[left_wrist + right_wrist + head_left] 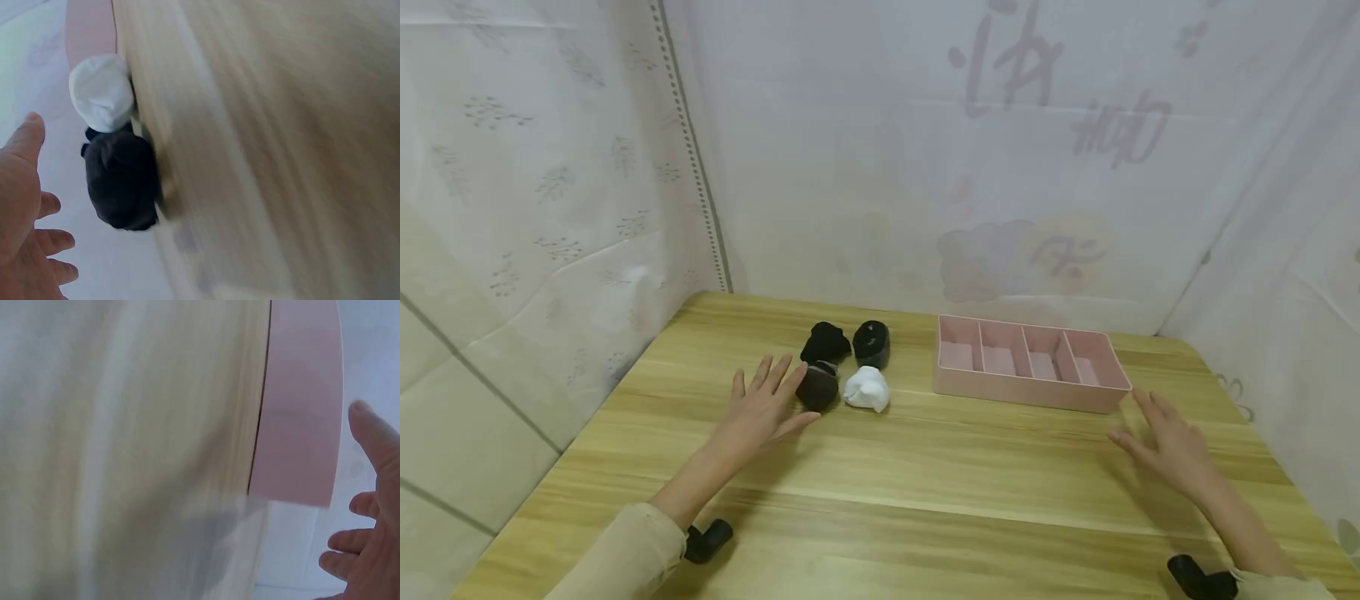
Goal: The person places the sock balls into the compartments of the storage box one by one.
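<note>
Four-compartment aside, a pink divided box (pixel 1022 392) stands at the back right of the table. Left of it sit several balled cloth bundles that look like rolled socks: a white one (pixel 867 389), a dark brown one (pixel 817 388), a black one (pixel 825 342) and a shiny black one (pixel 872 343). My left hand (pixel 760 412) spreads its fingers beside the dark brown bundle; whether they touch, I cannot tell. Near the box's front right corner hovers my right hand (pixel 1172 442), fingers extended and holding nothing. In the right wrist view its thumb is apart from the box wall (pixel 300 412).
The wooden table (pixel 880 492) has a patterned pale curtain (pixel 850 167) behind it and more curtain at both sides. Black wrist mounts (pixel 707 540) stick out beside the sleeves.
</note>
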### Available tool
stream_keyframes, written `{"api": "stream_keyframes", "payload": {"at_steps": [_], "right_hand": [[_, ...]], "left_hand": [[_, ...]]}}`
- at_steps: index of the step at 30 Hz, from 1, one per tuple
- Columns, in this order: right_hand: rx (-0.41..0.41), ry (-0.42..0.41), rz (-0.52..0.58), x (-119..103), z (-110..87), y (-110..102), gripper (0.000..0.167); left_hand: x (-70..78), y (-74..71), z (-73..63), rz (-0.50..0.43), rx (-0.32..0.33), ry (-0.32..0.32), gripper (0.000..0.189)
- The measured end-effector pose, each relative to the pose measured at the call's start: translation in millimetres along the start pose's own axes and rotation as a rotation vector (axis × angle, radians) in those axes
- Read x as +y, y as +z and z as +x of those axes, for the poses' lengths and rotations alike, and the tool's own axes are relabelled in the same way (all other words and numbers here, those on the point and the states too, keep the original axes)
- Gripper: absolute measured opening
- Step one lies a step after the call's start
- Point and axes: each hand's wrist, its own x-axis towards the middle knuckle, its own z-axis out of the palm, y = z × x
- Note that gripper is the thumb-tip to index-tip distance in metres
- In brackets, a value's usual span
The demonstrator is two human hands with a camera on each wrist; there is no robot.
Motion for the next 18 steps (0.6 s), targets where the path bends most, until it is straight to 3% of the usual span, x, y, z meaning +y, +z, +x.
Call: {"api": "stream_keyframes", "payload": {"at_steps": [5, 8, 12, 18], "right_hand": [[-0.016, -0.057, 0.072, 15, 19.5, -7, 0.086], [-0.095, -0.029, 0.135, 23, 31.4, -14, 0.093], [-0.172, -0.012, 0.131, 30, 45.8, -20, 0.099], [-0.264, -0.039, 0.160, 37, 62.2, -28, 0.102]], "left_hand": [[13.7, 2.2, 16.0, -0.033, 0.015, 0.062, 0.069], [21.0, 6.2, 24.4, -0.032, 0.038, 0.116, 0.066], [28.0, 11.9, 32.8, -0.022, 0.079, 0.173, 0.061], [34.6, 18.0, 39.2, -0.044, 0.068, 0.198, 0.060]]}}
